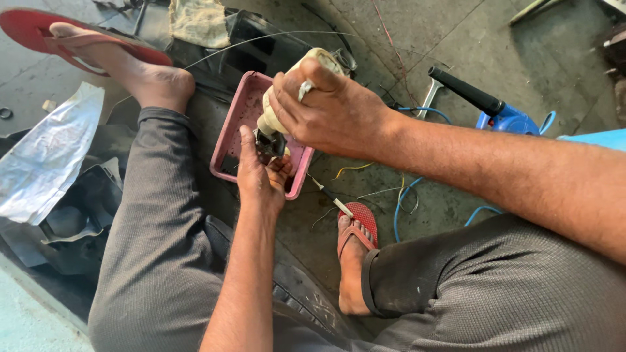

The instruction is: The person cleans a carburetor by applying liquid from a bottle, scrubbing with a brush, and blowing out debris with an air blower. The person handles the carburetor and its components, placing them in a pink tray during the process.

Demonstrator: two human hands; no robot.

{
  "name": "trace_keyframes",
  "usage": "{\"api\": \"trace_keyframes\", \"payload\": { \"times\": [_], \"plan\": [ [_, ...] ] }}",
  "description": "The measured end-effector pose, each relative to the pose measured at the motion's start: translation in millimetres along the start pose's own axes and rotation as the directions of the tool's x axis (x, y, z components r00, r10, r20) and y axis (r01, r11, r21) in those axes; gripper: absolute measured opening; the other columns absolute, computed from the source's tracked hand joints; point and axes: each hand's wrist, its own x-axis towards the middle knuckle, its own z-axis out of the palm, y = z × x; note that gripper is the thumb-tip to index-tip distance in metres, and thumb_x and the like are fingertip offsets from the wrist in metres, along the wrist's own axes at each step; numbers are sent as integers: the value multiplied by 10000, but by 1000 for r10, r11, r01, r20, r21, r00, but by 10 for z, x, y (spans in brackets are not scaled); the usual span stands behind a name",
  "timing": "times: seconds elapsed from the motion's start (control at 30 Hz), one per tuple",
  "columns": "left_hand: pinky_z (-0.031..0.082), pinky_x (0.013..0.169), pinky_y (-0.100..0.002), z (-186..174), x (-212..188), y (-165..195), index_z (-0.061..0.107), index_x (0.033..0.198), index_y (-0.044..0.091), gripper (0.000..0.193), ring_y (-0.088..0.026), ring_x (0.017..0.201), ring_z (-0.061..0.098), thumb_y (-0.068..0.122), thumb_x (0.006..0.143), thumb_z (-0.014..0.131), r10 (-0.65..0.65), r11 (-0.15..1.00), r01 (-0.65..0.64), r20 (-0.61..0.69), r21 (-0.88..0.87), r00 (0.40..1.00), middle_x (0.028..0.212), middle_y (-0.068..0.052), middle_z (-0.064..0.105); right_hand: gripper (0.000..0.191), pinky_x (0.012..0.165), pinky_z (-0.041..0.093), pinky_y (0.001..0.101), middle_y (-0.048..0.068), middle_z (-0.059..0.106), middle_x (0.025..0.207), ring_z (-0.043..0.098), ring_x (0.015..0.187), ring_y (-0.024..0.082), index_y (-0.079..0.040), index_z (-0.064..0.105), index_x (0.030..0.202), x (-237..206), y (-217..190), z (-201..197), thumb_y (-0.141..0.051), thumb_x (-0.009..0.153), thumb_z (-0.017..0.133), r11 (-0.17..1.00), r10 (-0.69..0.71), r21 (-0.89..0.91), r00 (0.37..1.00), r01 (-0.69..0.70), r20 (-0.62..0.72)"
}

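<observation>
Both hands grip: right hand holds the cream pump, left hand steadies its dark base over the pink tray.

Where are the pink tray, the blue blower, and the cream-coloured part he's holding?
pink tray (229, 133): head view, on its left rim.
blue blower (505, 120): head view, on its blue body.
cream-coloured part (268, 120): head view, on its lower end below the right hand.

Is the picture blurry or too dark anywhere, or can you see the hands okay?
Head view: even daylight, no hard shadows; the right hand gripping the cream plastic part and the left hand under it over the pink tray are sharp; the blue blower is clear too; the edges bend a bit from the wide lens; the dark panels at left lose detail.
</observation>
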Motion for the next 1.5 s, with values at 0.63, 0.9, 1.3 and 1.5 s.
{"api": "trace_keyframes", "payload": {
  "times": [0.63,0.9,1.3,1.5],
  "plan": [
    [568,670,-338,27,-20,6,640,1166,116,583,-180,737,648,617,869,670,99,994,-99,8,49,995,935,-48,675,201,1085,289,392,-37,618,842,585,951,154,-136,695,881,-114,-36,51,-307,912,595,998,3,64,995,-10,97],
    [574,642,-377,19,-4,-22,633,1104,75,591,-188,686,645,632,908,623,46,997,-50,62,63,997,878,-59,653,194,1080,274,381,-76,605,797,573,1007,132,-141,711,877,-180,-76,42,-315,832,638,982,-73,178,995,59,71],
    [560,717,-363,-1,-6,-42,657,1115,69,558,-202,744,645,595,950,571,-61,998,64,163,-11,985,881,-60,674,191,1131,266,415,-80,618,851,577,1061,144,-168,711,940,-195,-11,-8,-336,880,641,995,-19,99,997,12,71],
    [560,773,-368,14,-8,-44,655,1135,50,521,-213,809,653,535,970,560,-29,995,45,176,-84,984,951,-73,685,218,1125,267,412,-59,635,834,580,1014,155,-163,708,899,-197,18,-46,-363,891,621,996,-31,88,996,24,78]
  ]
}}
